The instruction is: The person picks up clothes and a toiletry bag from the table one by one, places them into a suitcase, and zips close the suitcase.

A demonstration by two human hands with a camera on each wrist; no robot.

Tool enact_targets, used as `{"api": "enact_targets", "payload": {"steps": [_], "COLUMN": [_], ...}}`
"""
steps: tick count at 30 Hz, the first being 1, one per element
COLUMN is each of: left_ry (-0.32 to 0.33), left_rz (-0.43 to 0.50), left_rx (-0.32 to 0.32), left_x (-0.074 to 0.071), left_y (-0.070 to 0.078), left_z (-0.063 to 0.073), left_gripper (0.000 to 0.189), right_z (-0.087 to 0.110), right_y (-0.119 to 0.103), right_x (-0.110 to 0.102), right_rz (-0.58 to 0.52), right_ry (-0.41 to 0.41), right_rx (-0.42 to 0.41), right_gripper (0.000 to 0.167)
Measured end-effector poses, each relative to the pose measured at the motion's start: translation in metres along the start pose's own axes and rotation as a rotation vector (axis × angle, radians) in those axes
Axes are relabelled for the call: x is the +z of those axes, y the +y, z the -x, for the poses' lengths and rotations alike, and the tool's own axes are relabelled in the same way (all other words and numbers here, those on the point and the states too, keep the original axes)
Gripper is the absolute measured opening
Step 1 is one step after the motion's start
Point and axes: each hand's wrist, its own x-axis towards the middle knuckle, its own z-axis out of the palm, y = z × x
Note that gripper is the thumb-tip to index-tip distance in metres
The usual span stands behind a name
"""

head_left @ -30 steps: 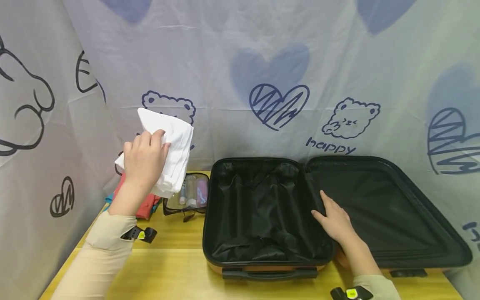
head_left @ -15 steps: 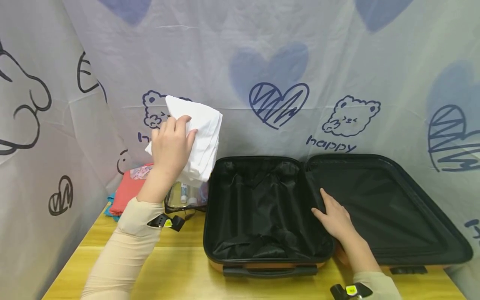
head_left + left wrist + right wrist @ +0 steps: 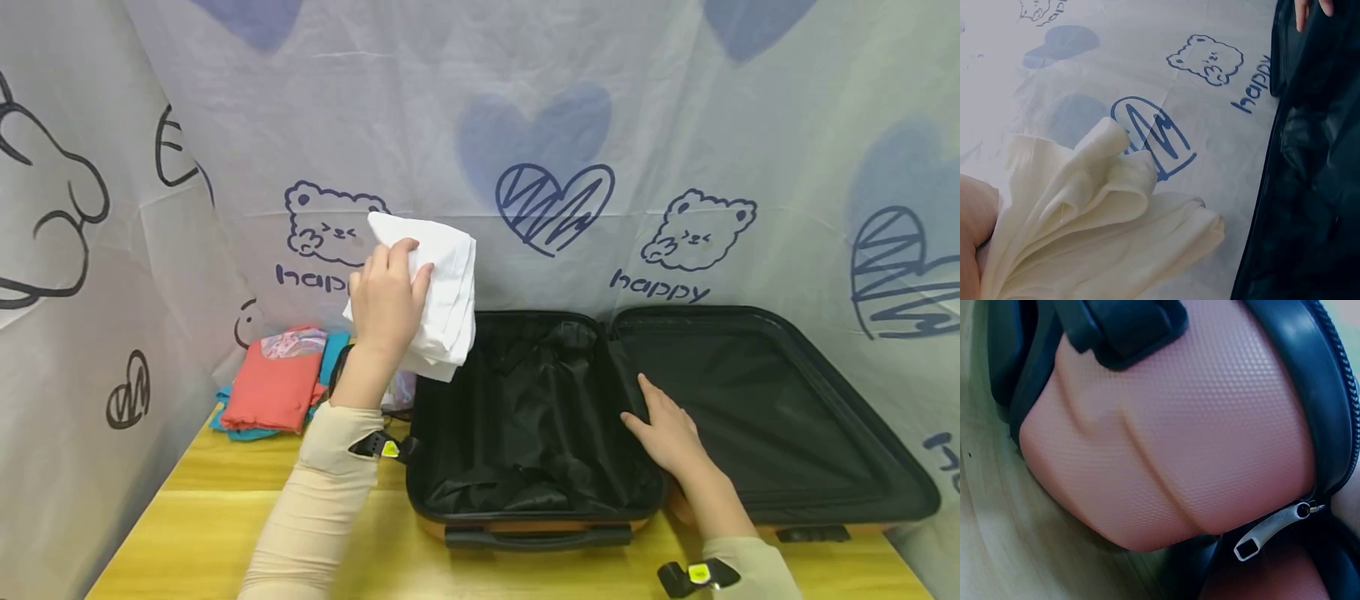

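Note:
My left hand (image 3: pixel 386 296) grips a folded white cloth (image 3: pixel 446 292), raised over the left edge of the open black-lined suitcase (image 3: pixel 525 400). Thumb and fingers pinch the cloth from its left side. In the left wrist view the layered folds of the cloth (image 3: pixel 1097 200) fan out, and only a bit of the hand shows at the left edge. My right hand (image 3: pixel 667 429) rests with its fingers extended at the hinge side, between the suitcase base and its opened lid (image 3: pixel 765 417). The right wrist view shows the textured pinkish-orange shell (image 3: pixel 1197 425) and a metal zipper pull (image 3: pixel 1269 531).
On the yellow wooden table (image 3: pixel 187 517), a folded coral garment (image 3: pixel 270 387) lies on blue cloth (image 3: pixel 333 358) at the left. A clear pouch (image 3: pixel 401 392) is partly hidden behind my left arm. A printed curtain (image 3: pixel 435 125) hangs behind, close to the suitcase.
My left hand has carried the white cloth rightward, from above the coral garment and pouch to the suitcase's left edge. The coral garment is now uncovered. My right hand has stayed put.

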Motion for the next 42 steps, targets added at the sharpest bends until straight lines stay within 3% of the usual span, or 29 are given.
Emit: {"api": "enact_targets", "payload": {"steps": [19,26,37,42], "left_ry": [-0.131,-0.229,-0.318,-0.401], "left_rz": [0.056,0.039,-0.032,-0.064], "left_rx": [-0.095,-0.165,-0.195,-0.232], "left_x": [0.046,0.066,0.105,0.115], "left_y": [0.035,0.044,0.043,0.040], "left_z": [0.022,0.036,0.065,0.072], "left_gripper": [0.033,0.034,0.032,0.034], "right_z": [0.000,0.000,0.000,0.000], "right_y": [-0.002,-0.003,-0.004,-0.005], "right_x": [0.001,0.000,0.000,-0.001], "right_rz": [0.024,0.012,0.022,0.020], "right_ry": [0.003,0.000,-0.010,-0.020], "right_rx": [0.003,-0.003,0.003,0.006], "right_gripper": [0.076,0.077,0.077,0.077]}}
